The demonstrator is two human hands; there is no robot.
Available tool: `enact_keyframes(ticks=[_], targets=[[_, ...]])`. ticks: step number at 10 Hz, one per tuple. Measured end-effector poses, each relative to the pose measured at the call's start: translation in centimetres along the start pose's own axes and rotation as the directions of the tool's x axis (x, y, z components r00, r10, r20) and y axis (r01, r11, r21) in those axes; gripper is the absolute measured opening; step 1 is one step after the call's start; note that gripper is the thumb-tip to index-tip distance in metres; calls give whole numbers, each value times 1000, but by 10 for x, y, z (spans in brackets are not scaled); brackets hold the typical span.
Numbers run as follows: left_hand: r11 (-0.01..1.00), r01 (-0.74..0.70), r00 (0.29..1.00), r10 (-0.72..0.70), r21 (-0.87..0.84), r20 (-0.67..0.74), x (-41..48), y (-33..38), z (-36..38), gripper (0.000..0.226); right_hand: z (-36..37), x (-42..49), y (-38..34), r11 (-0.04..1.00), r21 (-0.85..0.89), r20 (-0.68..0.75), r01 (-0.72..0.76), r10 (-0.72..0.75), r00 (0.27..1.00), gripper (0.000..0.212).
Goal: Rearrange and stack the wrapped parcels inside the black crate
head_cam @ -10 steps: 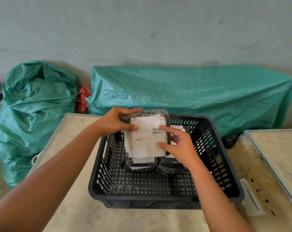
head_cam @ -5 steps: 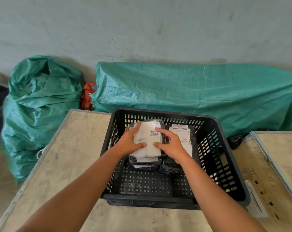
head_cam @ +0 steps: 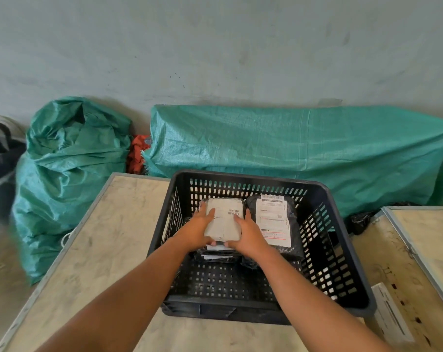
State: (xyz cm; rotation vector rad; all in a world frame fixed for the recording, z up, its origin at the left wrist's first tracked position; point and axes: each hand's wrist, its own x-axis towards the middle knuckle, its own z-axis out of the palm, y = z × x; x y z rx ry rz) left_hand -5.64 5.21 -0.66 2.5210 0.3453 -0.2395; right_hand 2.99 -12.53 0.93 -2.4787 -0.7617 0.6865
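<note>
A black slatted crate (head_cam: 339, 252) stands on a pale table. At its far left, a wrapped parcel with a white label (head_cam: 224, 219) lies on top of a stack of other parcels (head_cam: 216, 254). My left hand (head_cam: 196, 231) grips its left side and my right hand (head_cam: 245, 233) grips its right side, both inside the crate. Beside it on the right lies a black parcel with a long white shipping label (head_cam: 273, 222). The near half of the crate floor is bare.
The pale table (head_cam: 101, 250) has a metal edge on its left. A second table (head_cam: 428, 240) adjoins on the right, with a white label strip (head_cam: 390, 313) near the crate. Green woven sacks (head_cam: 70, 174) and a covered heap (head_cam: 291, 141) stand against the wall.
Both hands have lowered the white-labelled parcel from above the crate rim down onto the left stack. My view has shifted so the crate sits further right.
</note>
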Motion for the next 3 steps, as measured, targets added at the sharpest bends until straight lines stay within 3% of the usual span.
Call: enact_keyframes(ticks=[1,2,3], targets=[[998,-32,998,36,61,-59,-5,2,1,108,-7,-10,-3,1000,31,-23,2,-1,1000,86],[999,8,1000,-7,33,-12,-10,11,-8,99,-31,-22,-9,983,169,-59,73,-64,996,64],[997,55,996,-59,-56,-68,-17,30,-9,82,-74,-39,-16,917,357,-109,178,-149,983,45]])
